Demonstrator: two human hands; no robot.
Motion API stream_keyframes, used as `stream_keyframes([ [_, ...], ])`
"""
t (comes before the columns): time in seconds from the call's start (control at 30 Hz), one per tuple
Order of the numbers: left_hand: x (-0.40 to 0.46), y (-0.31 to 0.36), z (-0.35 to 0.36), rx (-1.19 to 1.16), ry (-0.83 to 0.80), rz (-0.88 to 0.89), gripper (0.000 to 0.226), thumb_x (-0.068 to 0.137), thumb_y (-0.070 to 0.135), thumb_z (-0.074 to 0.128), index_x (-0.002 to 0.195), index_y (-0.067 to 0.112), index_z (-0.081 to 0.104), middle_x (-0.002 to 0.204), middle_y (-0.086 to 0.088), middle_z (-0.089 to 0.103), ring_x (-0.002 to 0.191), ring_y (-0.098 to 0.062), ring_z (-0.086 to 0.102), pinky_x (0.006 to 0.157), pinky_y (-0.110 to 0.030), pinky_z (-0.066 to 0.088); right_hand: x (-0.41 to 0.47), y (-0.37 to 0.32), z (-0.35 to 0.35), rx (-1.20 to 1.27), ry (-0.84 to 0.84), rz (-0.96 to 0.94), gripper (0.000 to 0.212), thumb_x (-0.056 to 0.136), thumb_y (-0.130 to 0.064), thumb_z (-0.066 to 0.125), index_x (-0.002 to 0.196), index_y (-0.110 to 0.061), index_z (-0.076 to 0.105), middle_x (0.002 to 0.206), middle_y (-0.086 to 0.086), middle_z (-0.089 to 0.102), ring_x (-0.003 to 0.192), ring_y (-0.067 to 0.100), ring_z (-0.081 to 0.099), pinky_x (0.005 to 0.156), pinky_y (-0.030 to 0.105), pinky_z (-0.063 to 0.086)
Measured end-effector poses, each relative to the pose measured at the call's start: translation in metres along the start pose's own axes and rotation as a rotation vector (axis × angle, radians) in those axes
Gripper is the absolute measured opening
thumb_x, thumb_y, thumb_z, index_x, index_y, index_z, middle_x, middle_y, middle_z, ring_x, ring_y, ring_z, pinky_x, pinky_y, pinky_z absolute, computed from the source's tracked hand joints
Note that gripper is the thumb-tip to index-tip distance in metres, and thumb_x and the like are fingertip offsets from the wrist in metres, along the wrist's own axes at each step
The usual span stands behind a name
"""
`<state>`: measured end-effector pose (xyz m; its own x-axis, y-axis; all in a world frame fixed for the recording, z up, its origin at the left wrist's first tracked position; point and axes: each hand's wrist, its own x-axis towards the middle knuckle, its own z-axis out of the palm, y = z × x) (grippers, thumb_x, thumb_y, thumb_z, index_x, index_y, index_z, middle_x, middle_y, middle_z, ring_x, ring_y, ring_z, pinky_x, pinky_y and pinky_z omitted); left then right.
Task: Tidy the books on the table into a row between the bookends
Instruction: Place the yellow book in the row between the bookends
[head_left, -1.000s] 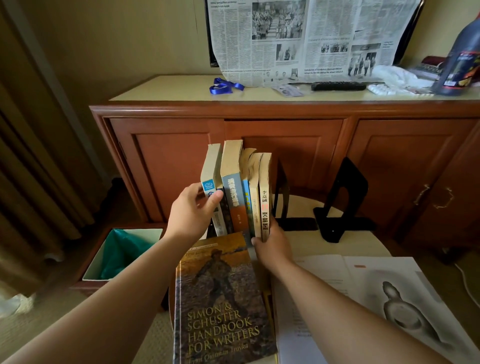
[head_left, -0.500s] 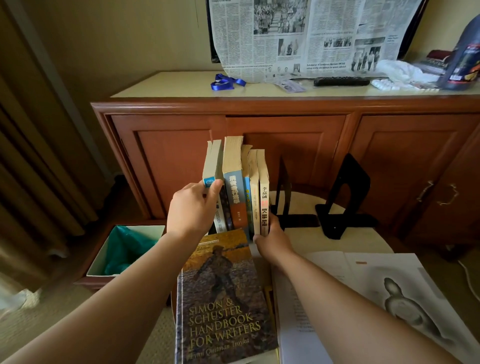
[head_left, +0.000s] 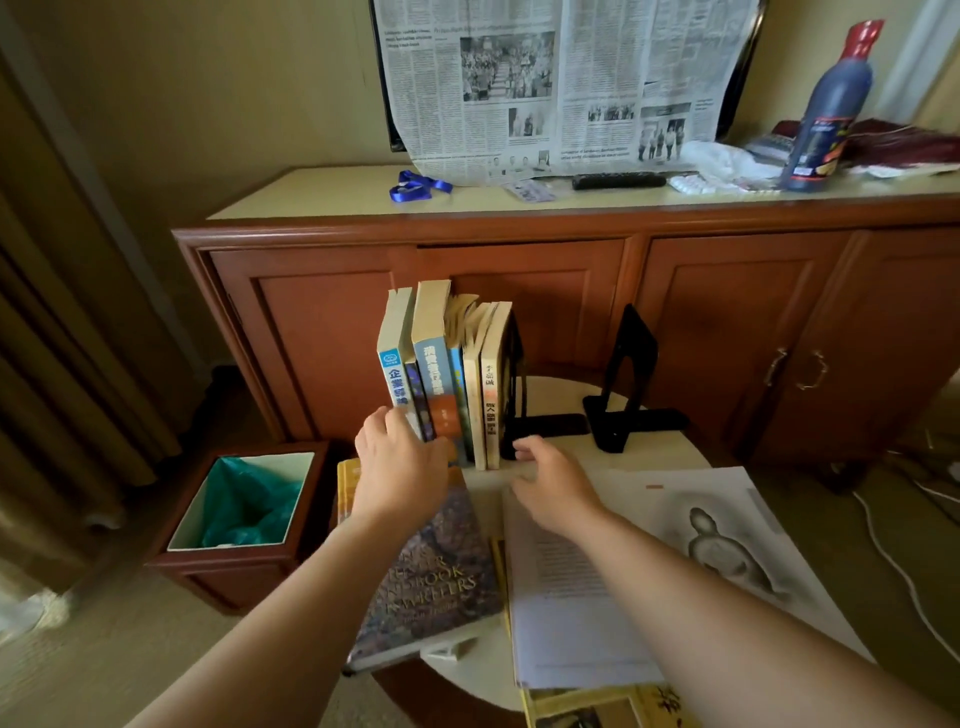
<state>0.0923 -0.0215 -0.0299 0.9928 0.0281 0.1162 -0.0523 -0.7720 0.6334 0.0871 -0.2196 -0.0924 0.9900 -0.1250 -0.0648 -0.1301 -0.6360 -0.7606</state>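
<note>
Your left hand (head_left: 400, 467) lay against the lower spines at the left end of the row of books (head_left: 447, 374), fingers fairly straight and touching rather than wrapped round anything. Your right hand (head_left: 556, 480) hovered just off the surface (head_left: 550, 397), fingers loosely spread and holding nothing, its fingertips near the foot of the near bookend (head_left: 519, 395). The hands were apart, one at each end of the row. The books stood upright at the far left part of the round surface, the rightmost one touching the near bookend's upright plate; the leftmost leaned slightly and had no support on its outer side, close to the surface's left edge. The second bookend (head_left: 631, 379) stood well to the right of the first, apart from any book, with bare surface between the two bases. A large handbook (head_left: 431, 566) lay flat under your left wrist, its near corner overhanging the surface's edge. An open book with a figure drawing (head_left: 675, 551) lay flat under your right forearm, filling most of the right half. Another yellow book (head_left: 597, 709) showed at the bottom edge of the view. Behind stood a wooden cabinet (head_left: 571, 312), and a bin with a green liner (head_left: 244, 504) sat on the floor to the left.
</note>
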Motion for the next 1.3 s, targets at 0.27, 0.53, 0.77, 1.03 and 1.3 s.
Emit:
stream_keyframes([
  [0.27, -0.08, 0.053, 0.057, 0.032, -0.295, 0.24, 0.049, 0.101, 0.031, 0.062, 0.147, 0.02, 0.049, 0.147, 0.0, 0.05, 0.136, -0.021, 0.048, 0.113, -0.031, 0.038, -0.089, 0.102, -0.076, -0.307, 0.292, 0.178, 0.037, 0.089, -0.04, 0.073, 0.123, -0.028, 0.063, 0.122, -0.008, 0.062, 0.111, 0.015, 0.06, 0.091, 0.035, 0.052],
  [0.53, -0.062, 0.068, 0.111, 0.157, -0.598, -0.242, 0.098, 0.095, 0.045, 0.065, 0.165, 0.012, 0.005, 0.164, -0.023, 0.024, 0.144, -0.039, 0.041, 0.114, -0.046, 0.044, -0.136, 0.161, -0.131, -0.334, 0.314, 0.492, 0.088, 0.066, -0.084, 0.07, 0.126, -0.024, 0.046, 0.116, -0.002, 0.05, 0.103, 0.022, 0.054, 0.08, 0.04, 0.052],
  [0.77, -0.034, 0.064, 0.125, 0.046, -0.419, -0.334, 0.074, 0.104, 0.034, 0.051, 0.159, -0.002, 0.016, 0.157, -0.025, 0.04, 0.14, -0.043, 0.048, 0.114, -0.047, 0.042, -0.134, 0.176, -0.139, -0.188, 0.2, 0.617, 0.115, 0.055, -0.096, 0.064, 0.135, -0.014, 0.049, 0.121, 0.003, 0.058, 0.103, 0.023, 0.063, 0.073, 0.037, 0.055],
  [1.03, -0.045, 0.106, 0.073, -0.441, -0.263, -0.262, 0.042, 0.098, 0.048, 0.063, 0.115, 0.011, 0.073, 0.093, -0.008, 0.076, 0.084, -0.028, 0.073, 0.077, -0.045, 0.062, -0.137, 0.18, -0.165, 0.266, 0.15, 0.707, 0.088, 0.068, -0.086, 0.068, 0.124, -0.018, 0.066, 0.114, 0.003, 0.069, 0.098, 0.023, 0.066, 0.074, 0.039, 0.054],
  [1.3, -0.087, 0.15, 0.089, -0.774, -0.617, -0.094, 0.045, 0.105, 0.059, 0.043, 0.136, 0.035, 0.065, 0.133, 0.003, 0.068, 0.121, -0.018, 0.064, 0.107, -0.046, 0.049, -0.161, 0.165, -0.195, 0.9, 0.097, 0.736, 0.093, 0.082, -0.089, 0.044, 0.141, -0.018, 0.052, 0.11, 0.011, 0.067, 0.101, 0.031, 0.064, 0.08, 0.05, 0.051],
])
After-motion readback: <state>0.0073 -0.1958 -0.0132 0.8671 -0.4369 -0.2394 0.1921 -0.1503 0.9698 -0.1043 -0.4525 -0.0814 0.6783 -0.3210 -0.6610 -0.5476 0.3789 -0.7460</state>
